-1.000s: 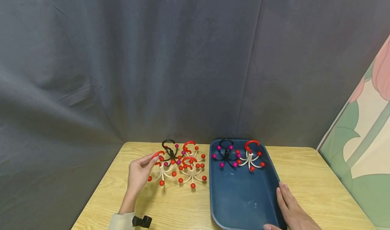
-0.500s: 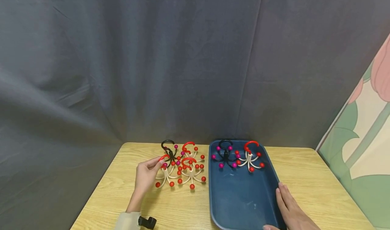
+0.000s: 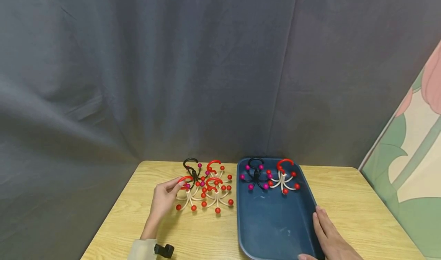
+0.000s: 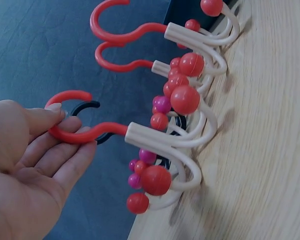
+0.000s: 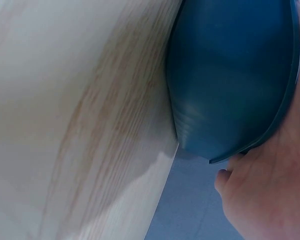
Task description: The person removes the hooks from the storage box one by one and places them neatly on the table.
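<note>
My left hand [image 3: 162, 198] pinches the red hook of a white multi-armed hook hanger [image 4: 155, 137] with red balls on its arm ends. Its arms spread on or just above the tabletop. Close beside it stand two more red-and-white hangers, a front one [image 3: 217, 197] and a partly hidden rear one [image 3: 214, 172], and a black hanger [image 3: 194, 173] with magenta balls. My right hand [image 3: 332, 237] rests along the right side of a dark blue tray [image 3: 275, 225], its fingers straight. In the right wrist view the hand [image 5: 275, 185] lies against the tray's rim.
Inside the tray, at its far end, stand a black hanger [image 3: 256, 175] with magenta balls and a red-and-white hanger [image 3: 283, 179]. A grey curtain [image 3: 213, 72] hangs behind the wooden table [image 3: 200, 237]. A flower-patterned panel [image 3: 413, 160] is at the right.
My left hand has moved a little right and nearer, bringing the pinched red-and-white hanger closer to the others. The right hand and tray have stayed put.
</note>
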Motion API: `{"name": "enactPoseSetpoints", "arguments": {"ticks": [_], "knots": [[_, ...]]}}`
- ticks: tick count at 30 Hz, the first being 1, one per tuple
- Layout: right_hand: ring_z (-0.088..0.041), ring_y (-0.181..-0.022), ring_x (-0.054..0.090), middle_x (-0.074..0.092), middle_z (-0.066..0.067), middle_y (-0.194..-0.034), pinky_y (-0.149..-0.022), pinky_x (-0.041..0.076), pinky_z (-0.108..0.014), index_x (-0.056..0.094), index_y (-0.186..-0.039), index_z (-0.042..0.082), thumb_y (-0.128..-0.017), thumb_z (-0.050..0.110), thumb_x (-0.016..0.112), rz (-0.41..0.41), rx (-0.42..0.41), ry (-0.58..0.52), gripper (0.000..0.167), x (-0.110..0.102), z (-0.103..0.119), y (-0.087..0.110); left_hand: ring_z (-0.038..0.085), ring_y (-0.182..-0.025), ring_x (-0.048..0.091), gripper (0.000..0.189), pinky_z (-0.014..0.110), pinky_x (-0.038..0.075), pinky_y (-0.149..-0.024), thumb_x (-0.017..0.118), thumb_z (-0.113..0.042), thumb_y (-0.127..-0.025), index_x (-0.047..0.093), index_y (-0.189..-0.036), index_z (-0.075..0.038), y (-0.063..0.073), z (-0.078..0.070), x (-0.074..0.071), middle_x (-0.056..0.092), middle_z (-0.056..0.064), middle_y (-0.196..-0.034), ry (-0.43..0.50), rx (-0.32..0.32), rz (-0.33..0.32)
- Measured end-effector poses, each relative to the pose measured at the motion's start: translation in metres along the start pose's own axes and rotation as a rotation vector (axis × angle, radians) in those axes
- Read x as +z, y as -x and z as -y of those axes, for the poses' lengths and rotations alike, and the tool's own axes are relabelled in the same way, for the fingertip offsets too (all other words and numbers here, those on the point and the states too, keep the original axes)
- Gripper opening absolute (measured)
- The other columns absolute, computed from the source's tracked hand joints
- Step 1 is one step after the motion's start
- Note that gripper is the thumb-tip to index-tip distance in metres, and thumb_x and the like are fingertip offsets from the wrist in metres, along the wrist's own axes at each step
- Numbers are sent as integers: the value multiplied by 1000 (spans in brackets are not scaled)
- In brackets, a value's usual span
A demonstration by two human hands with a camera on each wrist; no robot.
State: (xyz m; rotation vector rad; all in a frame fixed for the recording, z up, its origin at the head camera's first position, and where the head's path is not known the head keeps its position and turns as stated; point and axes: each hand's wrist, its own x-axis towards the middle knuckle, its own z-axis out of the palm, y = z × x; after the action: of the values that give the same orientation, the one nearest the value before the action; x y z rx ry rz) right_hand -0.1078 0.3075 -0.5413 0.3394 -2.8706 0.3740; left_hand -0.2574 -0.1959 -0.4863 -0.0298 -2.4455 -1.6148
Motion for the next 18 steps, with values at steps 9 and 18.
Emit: {"name": "enactPoseSetpoints", "arguments": {"ticks": [9, 18], "knots": [[9, -150, -28, 5, -20, -177, -122, -6, -8, 15, -167, -2, -84, 78, 70, 66, 47, -33, 128, 5, -3, 0, 10, -83, 69, 30, 22, 41, -52, 67, -15, -104, 74, -132, -7, -4, 7, -5, 76, 17, -128, -9, 15, 45], [10, -148, -28, 7, -21, -177, -101, -23, 3, 16, -166, -3, -82, 75, 74, 18, 13, -23, 129, 5, -3, -1, 29, -103, 75, 28, 26, 54, -63, 68, -13, -103, 76, -130, -11, -5, 5, -5, 76, 16, -128, -32, 44, 47]]}}
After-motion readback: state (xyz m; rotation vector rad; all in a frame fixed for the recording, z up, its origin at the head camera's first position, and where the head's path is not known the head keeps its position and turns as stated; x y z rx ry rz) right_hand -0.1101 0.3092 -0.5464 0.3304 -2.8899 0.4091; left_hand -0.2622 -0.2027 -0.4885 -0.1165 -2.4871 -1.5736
